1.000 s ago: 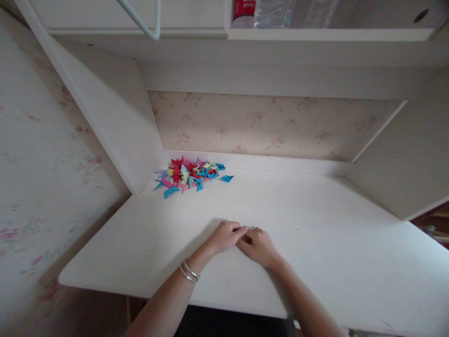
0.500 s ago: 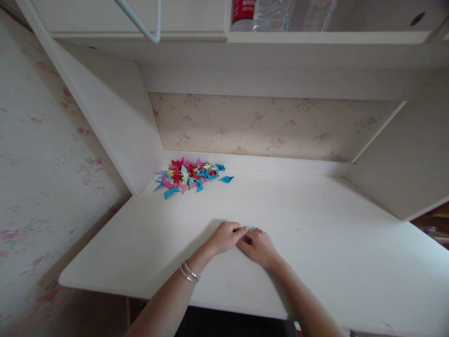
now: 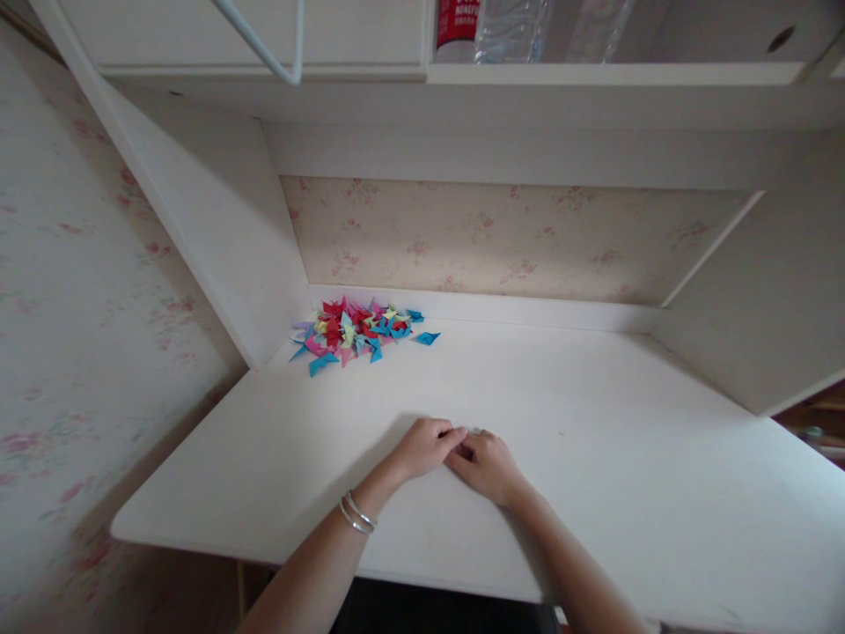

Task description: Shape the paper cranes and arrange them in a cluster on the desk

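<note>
My left hand (image 3: 426, 446) rests on the white desk (image 3: 594, 493) with its fingers curled and its thumb against the other hand's fingers. Two silver bangles (image 3: 357, 512) circle the left wrist. My right hand (image 3: 487, 462) lies beside it, also curled, fingertips meeting the left hand's. No object shows between them, though the undersides of the fingers are hidden. Beyond the hands, at the back left, is a heap of folded paper cranes (image 3: 348, 330) in red, pink, blue and yellow. One blue paper crane (image 3: 428, 338) sits apart at the heap's right.
A white side panel (image 3: 217, 229) bounds the desk at the left, another panel (image 3: 759, 291) at the right. Overhead runs a shelf (image 3: 594, 74) bearing a red-labelled bottle (image 3: 457, 26) and clear plastic bottles (image 3: 511, 31). A pale looped bar (image 3: 264, 53) hangs at the upper left.
Both hands keep the same pose and place. Only the camera has tilted up slightly, so a little more of the shelf and bottles shows.
</note>
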A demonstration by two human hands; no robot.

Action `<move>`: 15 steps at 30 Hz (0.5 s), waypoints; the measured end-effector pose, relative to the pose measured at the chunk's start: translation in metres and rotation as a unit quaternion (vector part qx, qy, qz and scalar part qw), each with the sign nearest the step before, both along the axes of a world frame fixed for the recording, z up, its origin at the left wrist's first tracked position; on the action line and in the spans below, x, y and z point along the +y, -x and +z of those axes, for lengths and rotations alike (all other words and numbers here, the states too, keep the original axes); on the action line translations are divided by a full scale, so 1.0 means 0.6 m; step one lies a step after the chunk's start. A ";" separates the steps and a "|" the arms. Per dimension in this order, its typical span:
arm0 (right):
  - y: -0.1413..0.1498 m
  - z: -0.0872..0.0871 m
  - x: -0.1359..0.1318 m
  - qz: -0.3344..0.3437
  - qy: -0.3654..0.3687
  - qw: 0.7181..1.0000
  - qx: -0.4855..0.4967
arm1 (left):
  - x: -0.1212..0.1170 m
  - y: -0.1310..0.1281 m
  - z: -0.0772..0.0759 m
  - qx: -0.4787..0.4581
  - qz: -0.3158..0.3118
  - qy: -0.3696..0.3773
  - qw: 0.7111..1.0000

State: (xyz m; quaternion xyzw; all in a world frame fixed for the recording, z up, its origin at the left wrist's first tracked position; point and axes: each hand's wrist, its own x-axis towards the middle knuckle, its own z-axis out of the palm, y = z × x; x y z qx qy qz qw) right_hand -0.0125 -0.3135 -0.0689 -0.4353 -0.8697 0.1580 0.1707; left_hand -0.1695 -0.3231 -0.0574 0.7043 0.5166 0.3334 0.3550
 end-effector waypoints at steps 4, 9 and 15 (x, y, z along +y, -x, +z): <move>0.000 0.000 0.001 -0.005 -0.001 1.000 -0.001 | 0.000 0.000 -0.001 0.000 0.003 -0.003 1.000; -0.001 0.001 -0.001 -0.006 0.000 1.000 0.003 | -0.001 0.000 -0.002 -0.003 -0.001 -0.003 1.000; 0.000 0.002 -0.001 0.000 -0.002 1.000 0.003 | 0.000 0.000 -0.002 0.002 0.000 -0.003 1.000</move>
